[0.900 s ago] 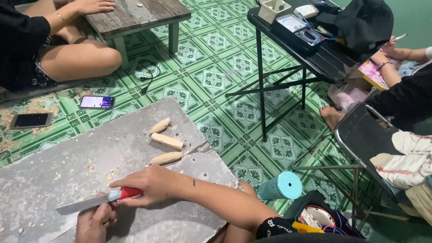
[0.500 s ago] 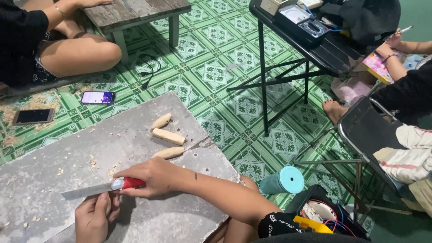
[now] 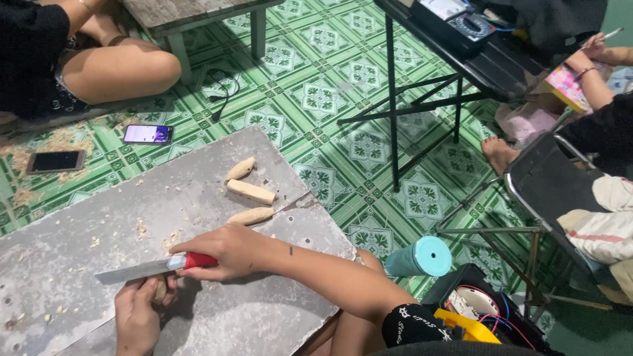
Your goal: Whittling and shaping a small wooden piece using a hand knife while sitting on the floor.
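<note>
Right hand (image 3: pixel 227 254) closed on red-handled knife (image 3: pixel 142 269); left hand (image 3: pixel 138 313) grips wood piece (image 3: pixel 160 290) at 6 o'clock on board (image 3: pixel 79 231). We carve away from fingers, shallow strokes.

A home floor serving as a makeshift workshop: green patterned floor tiles (image 3: pixel 343 86) fill the frame, a grey chip-strewn board (image 3: pixel 99 264) lies at lower left, a black folding desk (image 3: pixel 488 66) carrying a black multimeter (image 3: pixel 455 20) stands at upper right, and two smartphones (image 3: pixel 148 134) rest at left among people seated on the floor.
</note>
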